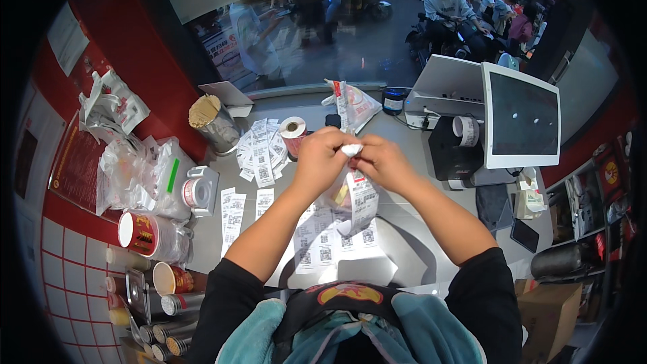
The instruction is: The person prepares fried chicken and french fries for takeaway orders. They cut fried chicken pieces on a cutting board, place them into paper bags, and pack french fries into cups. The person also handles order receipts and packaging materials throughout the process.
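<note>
My left hand [322,155] and my right hand [385,163] meet over the counter, fingers pinching the gathered white top of a plastic bag [337,193]. Through the bag's thin side some yellowish and pinkish contents show, too unclear to name. A long printed receipt [365,203] hangs down the bag's front and curls at its lower end. Just beyond my hands stands a second plastic bag [365,107] with red print and a receipt strip on it. Printed slips [314,250] lie flat below the held bag.
Left of my hands are a label roll [292,129], piled receipts [263,154] and a metal canister of wooden sticks [215,124]. To the right stand a black printer [455,149] and a monitor [524,114]; a phone [524,235] lies near the edge. People are beyond the window.
</note>
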Demonstrator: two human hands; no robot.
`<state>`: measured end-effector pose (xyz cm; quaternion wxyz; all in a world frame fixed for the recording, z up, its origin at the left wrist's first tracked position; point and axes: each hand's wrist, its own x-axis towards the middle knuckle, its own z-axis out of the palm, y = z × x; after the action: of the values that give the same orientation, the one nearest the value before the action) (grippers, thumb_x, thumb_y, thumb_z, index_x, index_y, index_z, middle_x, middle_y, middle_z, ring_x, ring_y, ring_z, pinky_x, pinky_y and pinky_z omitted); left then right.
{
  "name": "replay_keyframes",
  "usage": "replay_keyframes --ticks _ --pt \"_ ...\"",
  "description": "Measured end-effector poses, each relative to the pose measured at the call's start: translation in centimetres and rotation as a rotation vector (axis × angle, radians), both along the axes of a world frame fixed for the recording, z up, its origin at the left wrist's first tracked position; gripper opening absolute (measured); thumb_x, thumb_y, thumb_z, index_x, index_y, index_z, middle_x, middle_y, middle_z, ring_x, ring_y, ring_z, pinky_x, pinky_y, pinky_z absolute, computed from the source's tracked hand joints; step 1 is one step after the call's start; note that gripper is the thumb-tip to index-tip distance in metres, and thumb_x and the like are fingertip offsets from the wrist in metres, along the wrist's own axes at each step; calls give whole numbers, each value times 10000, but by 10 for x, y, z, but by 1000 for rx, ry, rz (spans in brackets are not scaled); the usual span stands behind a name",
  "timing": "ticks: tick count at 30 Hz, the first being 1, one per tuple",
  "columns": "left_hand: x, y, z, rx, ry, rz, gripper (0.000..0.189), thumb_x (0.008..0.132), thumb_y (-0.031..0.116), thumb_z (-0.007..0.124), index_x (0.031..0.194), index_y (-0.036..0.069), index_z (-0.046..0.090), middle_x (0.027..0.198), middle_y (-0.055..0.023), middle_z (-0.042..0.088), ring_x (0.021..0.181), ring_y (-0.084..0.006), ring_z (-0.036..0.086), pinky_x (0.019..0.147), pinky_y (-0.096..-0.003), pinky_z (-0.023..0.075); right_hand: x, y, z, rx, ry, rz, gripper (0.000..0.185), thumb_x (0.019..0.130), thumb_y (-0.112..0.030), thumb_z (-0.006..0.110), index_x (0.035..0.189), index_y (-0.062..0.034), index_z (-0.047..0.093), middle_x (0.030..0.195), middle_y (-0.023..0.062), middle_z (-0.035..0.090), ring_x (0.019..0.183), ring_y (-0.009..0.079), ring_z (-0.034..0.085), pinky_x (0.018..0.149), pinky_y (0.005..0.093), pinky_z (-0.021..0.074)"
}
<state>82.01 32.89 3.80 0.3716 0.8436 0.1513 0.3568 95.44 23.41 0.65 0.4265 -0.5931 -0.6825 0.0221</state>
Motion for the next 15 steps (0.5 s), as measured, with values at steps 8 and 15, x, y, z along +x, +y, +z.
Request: replay_keyframes --ticks 8,15 --pt "111 23 -41 -633 -235 43 470 730 44 670 1164 6 492 1033 -75 511 691 -83 539 616 -201 450 150 50 -22 -123 -156 -204 153 742 -154 637 798 -12 650 812 106 575 757 279 563 674 350 453" --pt "115 1 -138 -469 75 26 371 753 87 650 1108 43 549 976 -76 541 718 -101 518 657 -238 451 190 94 -76 -67 21 -570 380 708 -175 673 1078 -122 604 1119 108 537 1075 300 486 921 380 378"
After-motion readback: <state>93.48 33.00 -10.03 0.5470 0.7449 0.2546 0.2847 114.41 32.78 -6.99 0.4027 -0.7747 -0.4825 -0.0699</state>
